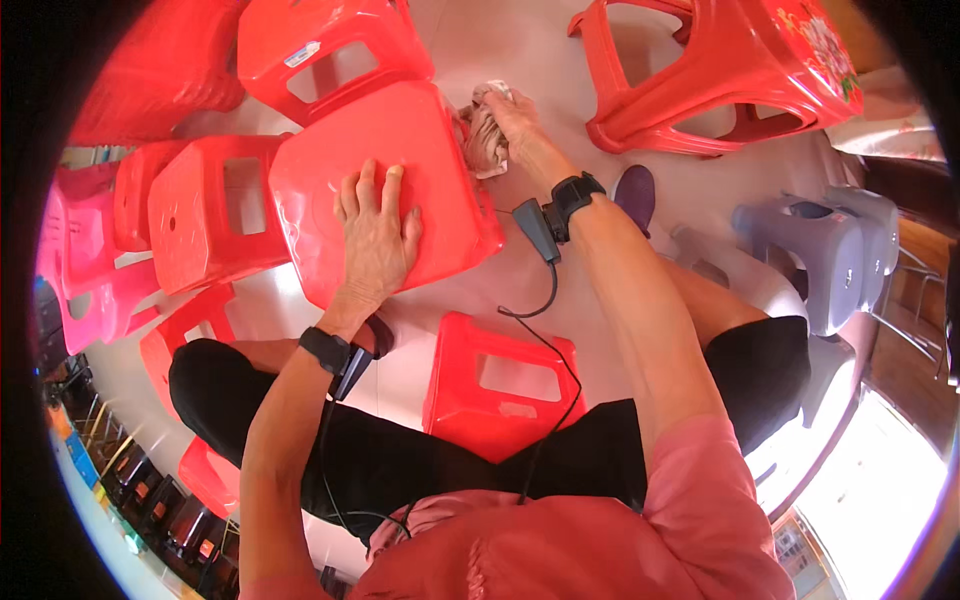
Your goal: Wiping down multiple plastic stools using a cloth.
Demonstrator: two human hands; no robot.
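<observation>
A red plastic stool [442, 225] stands in front of me, its square seat facing up. My left hand [375, 229] lies flat on that seat with the fingers spread, gripping nothing. At the stool's right side, my right hand [514, 124] holds a crumpled, stained cloth [487, 142] against or close beside the legs. The palm side of my right hand and part of the cloth are hidden. Both wrists carry black straps with small devices and cables.
Red stools [337, 45] crowd the far left, with more at the left [202, 217] beside pink ones [82, 255]. A small red stool [502, 375] is between my legs. A large red stool [720, 82] stands far right, grey stools [817, 247] at right. Cables [555, 285] hang from the wrists.
</observation>
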